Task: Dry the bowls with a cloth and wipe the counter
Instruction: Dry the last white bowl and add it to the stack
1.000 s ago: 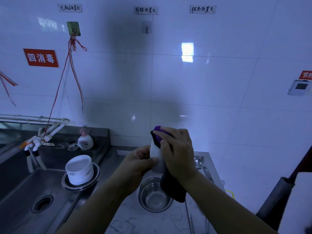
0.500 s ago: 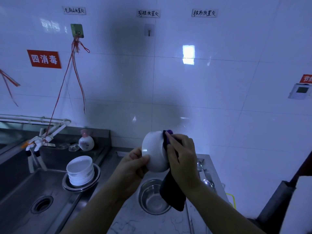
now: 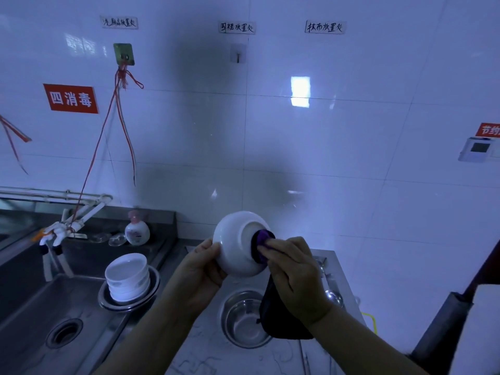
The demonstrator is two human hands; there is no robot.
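White bowl [image 3: 238,243]: glossy, round, held in the air over the tabletop [image 3: 200,350], turned on its side with the foot ring facing right; inside not visible

Left hand [image 3: 201,269]: grasps the bowl's rim from the left, thumb on the outer wall; fingers behind the bowl hidden

Right hand [image 3: 293,272]: fingers curled round a cloth [image 3: 261,240], pressing a purple fold of it against the bowl's base; the rest of the cloth hangs dark and limp below the wrist, covering part of the metal bowl's right rim

Metal bowl [image 3: 240,319]: shiny steel, round, upright on the pale marbled tabletop, directly beneath the held bowl

Stack of white bowls [image 3: 127,277]: nested upright, sitting in a shallow steel dish [image 3: 108,301] on the ledge just right of the sink; exact count hard to tell

Sink [image 3: 40,318]: steel basin with round drain [image 3: 64,332], lower left; left part cut off by the frame edge

Taps [image 3: 58,234]: white, with red cord [image 3: 119,109] running up to a green wall hook [image 3: 123,54]

Pump bottle [image 3: 137,231]: rounded, white with pinkish top, on the sink's back ledge; two small clear lids beside it, faint

Ladle [image 3: 334,295]: steel, lying right of the metal bowl, partly hidden by the right hand

Wall: glossy white tiles, red sign [image 3: 71,98], three small handwritten labels, grey wall device [image 3: 477,148] at right

Dim bluish light; dark post at lower right unidentifiable
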